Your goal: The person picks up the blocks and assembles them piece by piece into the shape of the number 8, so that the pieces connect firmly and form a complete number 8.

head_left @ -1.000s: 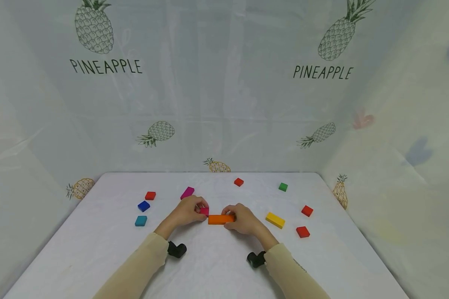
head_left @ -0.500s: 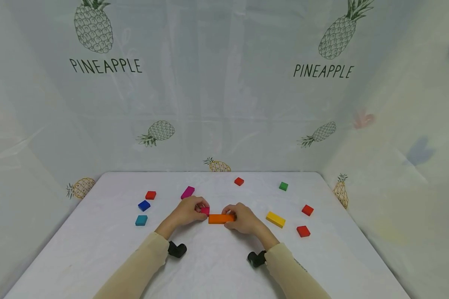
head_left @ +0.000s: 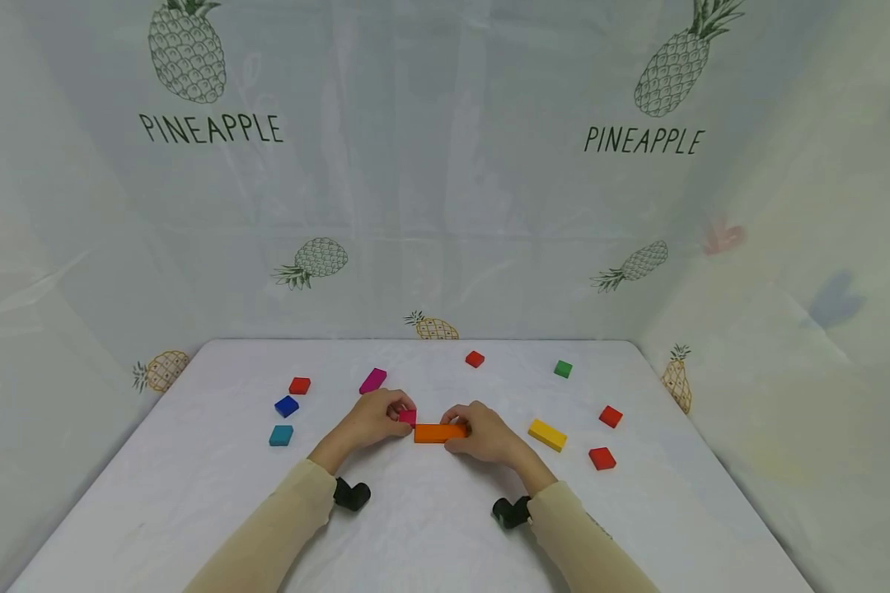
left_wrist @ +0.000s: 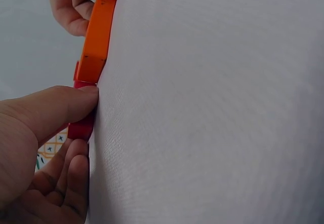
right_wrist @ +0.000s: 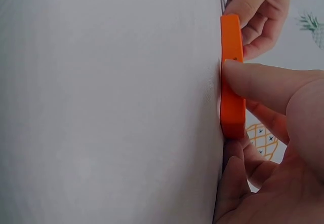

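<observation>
Between the side edges of the tabletop (head_left: pixel 445 527), our left hand (head_left: pixel 373 417) pinches a small pink squarish block (head_left: pixel 408 417), our right hand (head_left: pixel 484 434) a long orange rectangular block (head_left: pixel 432 434) just beside it, seemingly to steady both.

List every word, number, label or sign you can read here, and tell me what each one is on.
"PINEAPPLE": on the backdrop, under the upper left pineapple drawing.
"PINEAPPLE": on the backdrop again, under the upper right pineapple drawing.
Too small to read: a dark mark on the right sleeve.
No lettering can be made out on the orange block or pink block.
</observation>
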Action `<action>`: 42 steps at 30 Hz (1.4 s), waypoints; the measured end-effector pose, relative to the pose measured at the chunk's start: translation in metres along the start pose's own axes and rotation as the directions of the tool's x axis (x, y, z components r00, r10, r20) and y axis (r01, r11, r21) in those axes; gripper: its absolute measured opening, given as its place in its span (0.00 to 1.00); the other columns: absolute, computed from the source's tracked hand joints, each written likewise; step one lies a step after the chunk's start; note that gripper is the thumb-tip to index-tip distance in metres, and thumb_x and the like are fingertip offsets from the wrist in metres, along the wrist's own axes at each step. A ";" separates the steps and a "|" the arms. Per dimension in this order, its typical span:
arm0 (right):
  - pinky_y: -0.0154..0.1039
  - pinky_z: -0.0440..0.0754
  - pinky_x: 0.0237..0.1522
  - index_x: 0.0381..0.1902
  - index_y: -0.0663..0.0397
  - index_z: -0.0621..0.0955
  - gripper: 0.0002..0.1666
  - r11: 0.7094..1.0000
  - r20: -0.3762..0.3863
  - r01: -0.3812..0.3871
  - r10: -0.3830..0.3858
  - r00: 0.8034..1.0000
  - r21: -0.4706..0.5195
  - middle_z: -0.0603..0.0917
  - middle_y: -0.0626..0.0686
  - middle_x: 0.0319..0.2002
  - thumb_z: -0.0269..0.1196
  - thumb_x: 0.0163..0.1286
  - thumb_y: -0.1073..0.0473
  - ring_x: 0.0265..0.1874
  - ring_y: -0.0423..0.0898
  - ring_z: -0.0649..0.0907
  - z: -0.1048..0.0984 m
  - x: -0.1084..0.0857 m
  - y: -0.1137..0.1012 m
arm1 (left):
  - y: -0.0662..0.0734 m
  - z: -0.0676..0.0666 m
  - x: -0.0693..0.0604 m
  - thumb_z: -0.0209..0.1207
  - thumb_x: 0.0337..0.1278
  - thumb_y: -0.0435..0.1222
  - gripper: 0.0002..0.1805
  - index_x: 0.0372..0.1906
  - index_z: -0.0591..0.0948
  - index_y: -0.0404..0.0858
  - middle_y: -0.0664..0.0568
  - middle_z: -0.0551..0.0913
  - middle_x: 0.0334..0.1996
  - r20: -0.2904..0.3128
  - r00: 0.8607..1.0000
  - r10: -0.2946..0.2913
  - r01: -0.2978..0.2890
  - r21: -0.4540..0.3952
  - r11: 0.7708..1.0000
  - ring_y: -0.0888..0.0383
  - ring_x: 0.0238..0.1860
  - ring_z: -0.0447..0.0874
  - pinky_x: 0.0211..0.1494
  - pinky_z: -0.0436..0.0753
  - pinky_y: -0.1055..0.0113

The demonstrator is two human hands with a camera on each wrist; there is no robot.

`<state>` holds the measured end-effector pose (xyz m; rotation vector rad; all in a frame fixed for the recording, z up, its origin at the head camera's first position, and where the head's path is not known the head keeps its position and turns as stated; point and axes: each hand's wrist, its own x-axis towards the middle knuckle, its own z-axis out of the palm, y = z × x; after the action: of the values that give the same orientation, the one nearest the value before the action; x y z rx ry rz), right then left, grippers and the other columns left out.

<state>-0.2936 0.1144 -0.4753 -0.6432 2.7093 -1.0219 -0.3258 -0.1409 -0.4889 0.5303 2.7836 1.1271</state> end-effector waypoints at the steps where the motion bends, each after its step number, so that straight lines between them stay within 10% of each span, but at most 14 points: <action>1: 0.48 0.79 0.49 0.55 0.49 0.84 0.17 1.000 0.000 0.002 -0.002 1.000 0.005 0.80 0.51 0.42 0.73 0.70 0.59 0.43 0.48 0.77 0.000 0.000 0.000 | 0.000 0.000 0.000 0.77 0.58 0.36 0.14 0.48 0.86 0.47 0.55 0.81 0.35 -0.001 1.000 -0.001 0.001 0.001 1.000 0.57 0.40 0.77 0.45 0.81 0.63; 42: 0.50 0.82 0.53 0.53 0.45 0.85 0.16 1.000 0.011 -0.011 0.011 1.000 -0.005 0.81 0.50 0.43 0.75 0.69 0.58 0.45 0.48 0.77 0.001 0.004 0.006 | -0.002 0.000 0.000 0.78 0.54 0.35 0.20 0.51 0.85 0.47 0.55 0.81 0.40 -0.014 1.000 0.018 -0.018 -0.008 1.000 0.57 0.41 0.78 0.46 0.85 0.63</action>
<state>-0.2988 0.1161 -0.4804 -0.6322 2.7039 -1.0072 -0.3264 -0.1426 -0.4905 0.5495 2.7907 1.1492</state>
